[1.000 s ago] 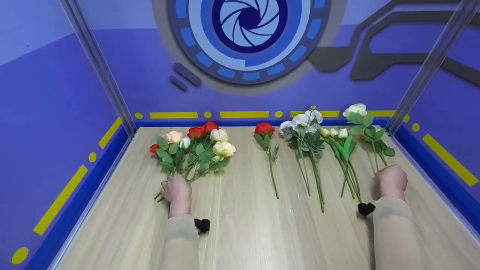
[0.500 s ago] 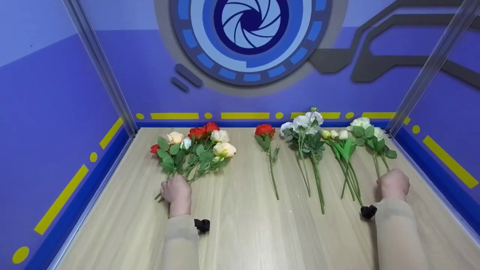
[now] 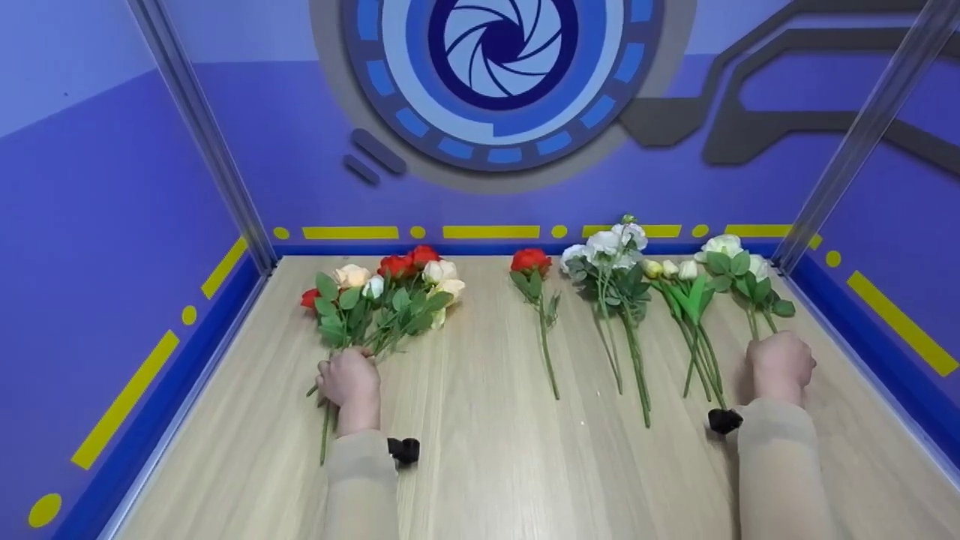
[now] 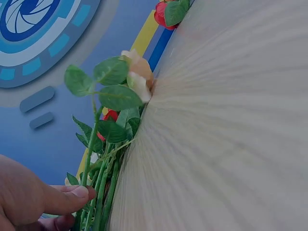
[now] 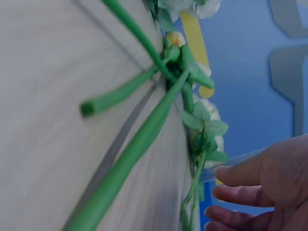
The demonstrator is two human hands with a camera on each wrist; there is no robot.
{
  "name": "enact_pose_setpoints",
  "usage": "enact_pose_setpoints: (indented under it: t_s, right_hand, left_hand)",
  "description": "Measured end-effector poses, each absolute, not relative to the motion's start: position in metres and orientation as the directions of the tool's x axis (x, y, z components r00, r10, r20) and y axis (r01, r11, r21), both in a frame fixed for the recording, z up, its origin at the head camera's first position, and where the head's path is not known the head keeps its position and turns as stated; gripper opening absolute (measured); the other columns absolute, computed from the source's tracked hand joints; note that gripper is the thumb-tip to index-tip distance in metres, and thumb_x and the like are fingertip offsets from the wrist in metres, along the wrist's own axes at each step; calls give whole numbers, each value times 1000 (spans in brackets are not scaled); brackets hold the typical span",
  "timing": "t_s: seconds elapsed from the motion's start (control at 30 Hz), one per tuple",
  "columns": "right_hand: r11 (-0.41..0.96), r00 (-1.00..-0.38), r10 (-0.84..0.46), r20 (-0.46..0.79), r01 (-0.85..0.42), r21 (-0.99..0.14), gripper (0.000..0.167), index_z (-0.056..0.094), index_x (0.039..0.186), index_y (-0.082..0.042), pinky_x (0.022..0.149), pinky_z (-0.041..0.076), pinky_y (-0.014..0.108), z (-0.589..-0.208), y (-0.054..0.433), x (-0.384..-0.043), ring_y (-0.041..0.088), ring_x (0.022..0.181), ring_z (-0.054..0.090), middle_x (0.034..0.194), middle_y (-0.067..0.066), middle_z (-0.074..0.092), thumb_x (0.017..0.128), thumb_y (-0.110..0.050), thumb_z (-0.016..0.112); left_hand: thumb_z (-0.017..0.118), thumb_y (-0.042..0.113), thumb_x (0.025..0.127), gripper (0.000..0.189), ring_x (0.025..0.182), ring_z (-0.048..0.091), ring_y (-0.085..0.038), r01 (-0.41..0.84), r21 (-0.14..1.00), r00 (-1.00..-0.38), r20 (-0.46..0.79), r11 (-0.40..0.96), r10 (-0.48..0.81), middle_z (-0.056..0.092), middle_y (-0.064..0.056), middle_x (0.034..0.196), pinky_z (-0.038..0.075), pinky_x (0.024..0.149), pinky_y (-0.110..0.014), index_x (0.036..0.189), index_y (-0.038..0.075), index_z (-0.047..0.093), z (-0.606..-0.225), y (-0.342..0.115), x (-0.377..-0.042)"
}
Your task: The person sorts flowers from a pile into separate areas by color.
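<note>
On the left of the table, my left hand (image 3: pixel 349 381) pinches the green stem (image 4: pixel 88 159) of a cream rose (image 3: pixel 448 291) between thumb and fingers. Its leaves and pale head stand out over the other stems in the left wrist view. Around it lies a bunch of red roses (image 3: pixel 395 265) and a peach rose (image 3: pixel 351 276). At the right, my right hand (image 3: pixel 781 366) is at the lower stems of white roses (image 3: pixel 723 246). The right wrist view shows its fingers (image 5: pixel 238 195) fairly straight and spread, with nothing between them.
A single red rose (image 3: pixel 530 261) lies mid-table. Right of it are white flowers (image 3: pixel 604 247) and tulips (image 3: pixel 688 270), with stems pointing toward me. Blue walls (image 3: pixel 480 202) close off the back and both sides of the wooden table (image 3: pixel 487 450).
The white rose under my right hand has come down and its fingers have come off the stems. The cream rose has turned in my left hand; a stem now sticks out below that hand.
</note>
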State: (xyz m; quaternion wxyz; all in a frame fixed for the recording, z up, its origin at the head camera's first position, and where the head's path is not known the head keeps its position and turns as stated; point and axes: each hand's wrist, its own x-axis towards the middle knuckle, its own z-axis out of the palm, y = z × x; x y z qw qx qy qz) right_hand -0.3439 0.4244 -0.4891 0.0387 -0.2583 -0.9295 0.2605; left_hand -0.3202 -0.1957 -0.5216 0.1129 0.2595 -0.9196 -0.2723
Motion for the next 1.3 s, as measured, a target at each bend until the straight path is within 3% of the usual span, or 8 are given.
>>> enact_pose_setpoints:
  t_s: [0.13, 0.27, 0.6, 0.8, 0.9, 1.07, 1.2, 1.3]
  right_hand:
    - [709, -866, 495, -70, 449, -543, 44, 66, 117, 10, 80, 53, 62, -479, 406, -348, 60, 115, 56, 129, 42, 57, 102, -27, 48]
    - [717, -892, 451, -45, 391, -577, 41, 66, 125, 2, 79, 54, 58, -468, 380, -351, 54, 115, 59, 132, 33, 61, 105, -28, 48]
    - [736, -952, 291, 94, 160, -658, 40, 67, 127, 2, 83, 54, 50, -451, 292, -354, 41, 104, 67, 122, 26, 69, 105, -28, 54]
    - [716, -974, 153, 168, -8, -698, 28, 71, 116, 3, 79, 56, 44, -453, 229, -351, 34, 93, 70, 107, 22, 74, 102, -20, 60]
    - [671, -982, 77, 174, -78, -737, 21, 72, 110, 3, 74, 58, 36, -457, 196, -349, 30, 88, 71, 101, 20, 75, 100, -14, 64]
    - [579, -987, -53, 153, -156, -800, 14, 75, 99, 3, 64, 54, 26, -462, 145, -341, 25, 77, 71, 88, 17, 76, 96, -8, 68]
    - [500, -980, -159, 121, -185, -846, 13, 76, 97, 5, 64, 60, 30, -465, 112, -332, 33, 78, 74, 84, 17, 77, 97, -6, 68]
    - [463, -964, -245, 100, -207, -862, 15, 76, 97, 5, 66, 62, 34, -470, 91, -324, 31, 75, 75, 84, 18, 78, 97, -7, 68]
  left_hand:
    - [68, 20, 98, 19, 122, 54, -45, -407, 588, -837, 66, 699, -543, 62, -24, 137, 40, 106, -55, 112, 13, 79, -519, -197, -321]
    - [69, 22, 98, 20, 119, 55, -41, -389, 603, -836, 87, 697, -541, 68, -19, 126, 41, 105, -53, 113, 13, 79, -516, -199, -322]
    - [68, 19, 99, 23, 108, 67, -43, -263, 670, -824, 219, 694, -523, 76, -17, 117, 47, 100, -54, 117, 9, 77, -507, -197, -319]
    - [69, 21, 99, 23, 101, 73, -40, -225, 722, -825, 217, 655, -522, 78, -13, 115, 57, 82, -57, 119, 13, 78, -494, -187, -317]
    - [70, 19, 99, 22, 97, 75, -36, -171, 759, -843, 217, 628, -492, 79, -13, 110, 57, 81, -55, 118, 11, 78, -487, -180, -316]
    - [68, 11, 99, 22, 81, 79, -22, -57, 897, -901, 143, 439, -409, 80, -15, 99, 62, 77, -39, 118, 2, 76, -480, -166, -317]
    - [64, 3, 100, 24, 76, 78, -17, -8, 987, -948, 43, 161, -315, 78, -23, 100, 62, 67, -26, 121, -7, 70, -479, -153, -321]
    - [61, -1, 101, 26, 76, 78, -18, -4, 1000, -970, -4, -2, -241, 76, -28, 101, 62, 64, -24, 123, -13, 65, -479, -141, -322]
